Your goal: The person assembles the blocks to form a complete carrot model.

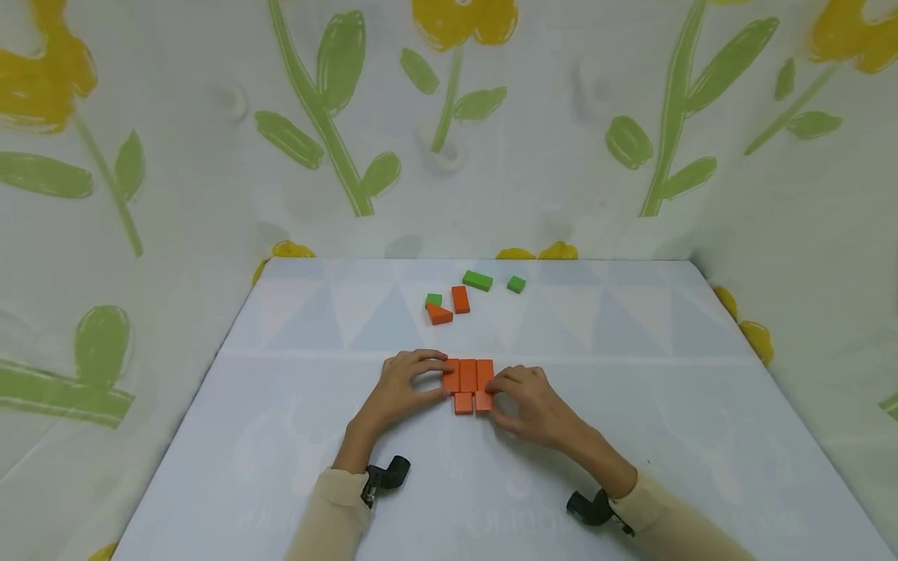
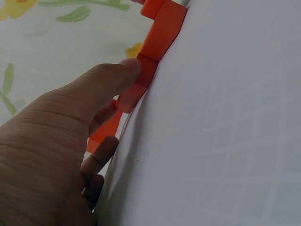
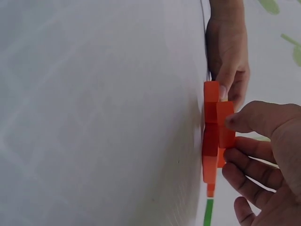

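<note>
Three long orange blocks [image 1: 468,375] lie side by side on the table, with a small orange block [image 1: 463,403] against their near ends. My right hand [image 1: 529,401] pinches another small orange block [image 3: 226,123] between thumb and fingertips at the group's near right corner. In the right wrist view this block sits higher than the blocks beside it. From the left, my left hand [image 1: 403,382] holds the leftmost long block [image 2: 146,70], thumb at its near end and a finger over its far part. The left hand's other fingers are spread behind, near the tabletop.
Beyond the group lie an orange wedge [image 1: 440,314], an orange block [image 1: 460,299], a small green block [image 1: 434,299], a long green block [image 1: 478,280] and a green cube [image 1: 516,284]. A flower-patterned curtain [image 1: 526,179] surrounds the white table [image 1: 295,436].
</note>
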Available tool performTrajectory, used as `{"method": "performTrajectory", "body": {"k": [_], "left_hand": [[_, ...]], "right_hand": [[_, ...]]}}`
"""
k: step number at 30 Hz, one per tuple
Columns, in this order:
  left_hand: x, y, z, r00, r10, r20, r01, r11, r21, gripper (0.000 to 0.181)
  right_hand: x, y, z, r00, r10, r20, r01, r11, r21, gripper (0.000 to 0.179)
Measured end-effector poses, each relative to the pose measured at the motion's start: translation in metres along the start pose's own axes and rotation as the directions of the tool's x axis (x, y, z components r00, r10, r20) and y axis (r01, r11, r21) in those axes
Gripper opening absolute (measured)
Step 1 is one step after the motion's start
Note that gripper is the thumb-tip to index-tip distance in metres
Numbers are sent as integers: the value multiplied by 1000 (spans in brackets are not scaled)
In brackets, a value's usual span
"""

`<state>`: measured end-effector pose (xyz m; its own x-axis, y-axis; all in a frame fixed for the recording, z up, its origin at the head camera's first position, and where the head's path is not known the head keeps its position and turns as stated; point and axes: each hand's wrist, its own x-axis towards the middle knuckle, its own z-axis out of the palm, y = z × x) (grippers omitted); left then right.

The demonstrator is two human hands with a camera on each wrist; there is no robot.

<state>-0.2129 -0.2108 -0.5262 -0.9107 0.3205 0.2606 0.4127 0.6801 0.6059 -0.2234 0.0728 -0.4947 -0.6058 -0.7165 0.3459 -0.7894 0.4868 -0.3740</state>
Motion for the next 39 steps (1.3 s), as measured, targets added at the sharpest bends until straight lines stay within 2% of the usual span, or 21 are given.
{"method": "performTrajectory", "body": {"k": [6,15,24,30,39], "left_hand": [[6,-2,-7,1000,10,-15,-11,1000,-8,37],[9,-11,-13,1000,27,7,-28,998,53,37],[11,-7,-12,1000,24,17,-25,999,21,37],[8,-3,-7,1000,12,18,-12,1000,12,37],[1,3,0,1000,1,-5,-1,1000,1,36]], "right_hand": [[8,5,3,1000,-18,-23,18,1000,-1,26],[15,6,12,992,-87,-94,85,996,-20,27],[14,2,10,997,-35,-63,32,998,-47,27],[8,3,13,996,-48,-70,45,998,-44,26],[6,-5,8,998,-51,-35,49,996,-74,29]]}}
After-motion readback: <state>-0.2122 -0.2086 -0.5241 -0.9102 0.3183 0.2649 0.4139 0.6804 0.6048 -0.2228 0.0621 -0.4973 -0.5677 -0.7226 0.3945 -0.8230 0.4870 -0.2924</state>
